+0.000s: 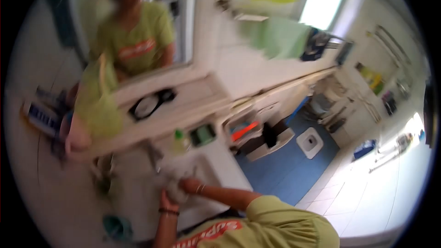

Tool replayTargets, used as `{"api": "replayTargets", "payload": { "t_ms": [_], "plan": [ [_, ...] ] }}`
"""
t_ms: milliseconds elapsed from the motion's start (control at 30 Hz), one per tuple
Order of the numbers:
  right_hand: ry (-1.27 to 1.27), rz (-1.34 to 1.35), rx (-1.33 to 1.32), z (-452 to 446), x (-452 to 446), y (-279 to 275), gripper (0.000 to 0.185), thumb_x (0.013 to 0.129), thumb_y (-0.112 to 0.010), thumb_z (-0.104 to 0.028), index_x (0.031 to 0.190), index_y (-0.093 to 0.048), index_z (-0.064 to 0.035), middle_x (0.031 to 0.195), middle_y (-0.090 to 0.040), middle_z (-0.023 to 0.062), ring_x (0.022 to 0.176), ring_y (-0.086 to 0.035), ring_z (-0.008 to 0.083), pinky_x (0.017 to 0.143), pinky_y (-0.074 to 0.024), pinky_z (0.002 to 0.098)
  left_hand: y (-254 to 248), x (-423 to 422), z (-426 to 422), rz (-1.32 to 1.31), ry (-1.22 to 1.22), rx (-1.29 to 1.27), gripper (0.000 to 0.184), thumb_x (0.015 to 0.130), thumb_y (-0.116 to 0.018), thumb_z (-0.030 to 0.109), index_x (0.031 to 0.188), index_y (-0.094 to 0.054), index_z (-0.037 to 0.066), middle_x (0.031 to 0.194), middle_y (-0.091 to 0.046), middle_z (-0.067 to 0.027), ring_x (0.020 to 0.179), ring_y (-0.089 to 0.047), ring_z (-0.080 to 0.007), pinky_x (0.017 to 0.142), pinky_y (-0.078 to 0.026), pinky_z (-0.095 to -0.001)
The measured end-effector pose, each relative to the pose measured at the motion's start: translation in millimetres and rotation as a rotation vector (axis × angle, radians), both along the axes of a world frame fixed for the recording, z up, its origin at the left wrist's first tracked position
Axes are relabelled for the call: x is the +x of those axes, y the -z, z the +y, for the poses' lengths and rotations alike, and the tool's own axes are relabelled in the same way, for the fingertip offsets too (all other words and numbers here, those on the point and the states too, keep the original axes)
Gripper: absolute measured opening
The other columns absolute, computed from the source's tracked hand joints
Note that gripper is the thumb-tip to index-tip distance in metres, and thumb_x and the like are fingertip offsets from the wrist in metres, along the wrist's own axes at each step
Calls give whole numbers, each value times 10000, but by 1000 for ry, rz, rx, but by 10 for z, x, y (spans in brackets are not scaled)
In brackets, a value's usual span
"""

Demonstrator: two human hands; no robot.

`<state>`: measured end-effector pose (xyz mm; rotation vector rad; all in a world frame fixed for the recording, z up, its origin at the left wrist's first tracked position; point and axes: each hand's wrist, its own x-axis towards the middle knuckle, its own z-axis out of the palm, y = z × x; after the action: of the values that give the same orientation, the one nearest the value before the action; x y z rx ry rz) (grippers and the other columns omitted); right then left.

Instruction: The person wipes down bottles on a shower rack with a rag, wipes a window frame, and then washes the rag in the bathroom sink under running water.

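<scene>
Over the white sink (223,174), my left hand (169,203) and my right hand (189,185) close around a pale, rounded thing (176,193). Blur hides what kind of thing it is. The left hand grips its near left side, and the right hand's fingers press on its upper right. A metal faucet (155,157) reaches toward it from the wall side. Behind the basin stand a clear bottle with a green top (179,141) and a dark-rimmed dish with something green in it (203,134).
A ledge (195,95) under the mirror holds a black item. Pink and yellow-green containers stand left. A teal vessel (117,227) sits lower left. Right of the sink are boxes (271,143) and a squat toilet (310,143) in a blue floor (271,174). Towels hang above.
</scene>
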<state>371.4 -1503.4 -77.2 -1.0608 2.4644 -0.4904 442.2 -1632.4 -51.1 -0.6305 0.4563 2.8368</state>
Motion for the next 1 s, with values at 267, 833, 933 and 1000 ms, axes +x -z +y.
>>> {"api": "replayTargets", "payload": {
  "t_ms": [267, 833, 933, 1000],
  "plan": [
    [347, -41, 145, 233, -317, 175, 406, 720, -522, -280, 1018, -439, -16, 970, -473, 218, 884, -484, 336, 749, -417, 404, 89, 310, -234, -476, -134, -41, 733, 739, -503, 464, 1274, -155, 105, 1319, -150, -77, 1196, -186, -284, 944, -144, -511],
    [-139, -320, -494, -758, 663, -846, 426, 726, -532, -369, 997, -443, -54, 798, -559, 188, 749, -542, 347, 658, -427, 392, 631, 254, -412, 166, -140, -771, 303, 808, -374, 328, 979, -463, 93, 991, -500, -68, 879, -485, -219, 810, -396, -374],
    [-8, -236, -351, -756, 517, -681, 397, 754, -488, -380, 965, -446, -46, 689, -557, 198, 674, -545, 359, 603, -434, 411, 540, 144, -376, 95, 466, -1728, 284, 820, -360, 300, 980, -470, 92, 980, -509, -66, 866, -495, -211, 796, -407, -353],
    [65, -178, -266, -766, 396, -560, 376, 781, -440, -382, 936, -448, -40, 616, -544, 208, 632, -545, 365, 569, -434, 426, 471, 107, -352, 22, 941, -2320, 274, 828, -351, 281, 981, -475, 91, 972, -515, -65, 858, -502, -205, 787, -415, -339]
  ]
}}
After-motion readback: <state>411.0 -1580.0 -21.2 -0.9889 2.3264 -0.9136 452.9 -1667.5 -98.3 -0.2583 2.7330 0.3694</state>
